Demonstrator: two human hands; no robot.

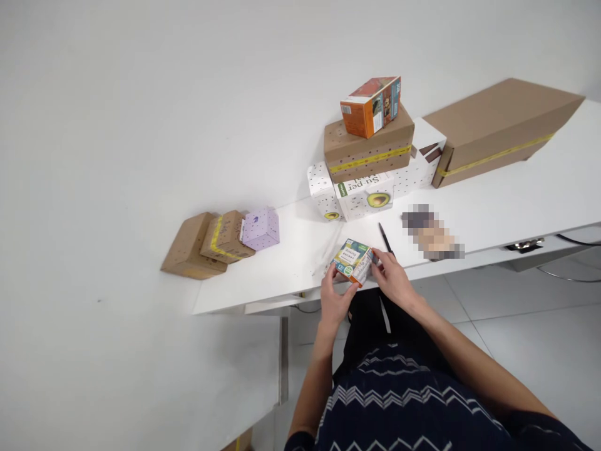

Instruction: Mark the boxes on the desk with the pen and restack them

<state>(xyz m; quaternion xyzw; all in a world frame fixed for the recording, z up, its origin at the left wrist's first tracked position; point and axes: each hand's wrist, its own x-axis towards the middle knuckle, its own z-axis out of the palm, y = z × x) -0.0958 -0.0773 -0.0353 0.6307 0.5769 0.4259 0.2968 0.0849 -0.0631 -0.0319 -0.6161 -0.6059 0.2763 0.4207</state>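
Both of my hands hold a small colourful box [353, 260] with green, orange and white print, just above the near edge of the white table [493, 207]. My left hand [335, 299] grips its near-left corner, fingers curled round it. My right hand [392, 279] pinches its right end. A black pen [385, 238] lies on the table just beyond my right hand.
A stack stands at the back: an orange box [372, 105] on a taped brown box [369, 147] on white avocado-print boxes [365, 195]. A long brown carton [498, 128] lies at right. At the table's left end sit two brown boxes [206, 245] and a lilac box [260, 228].
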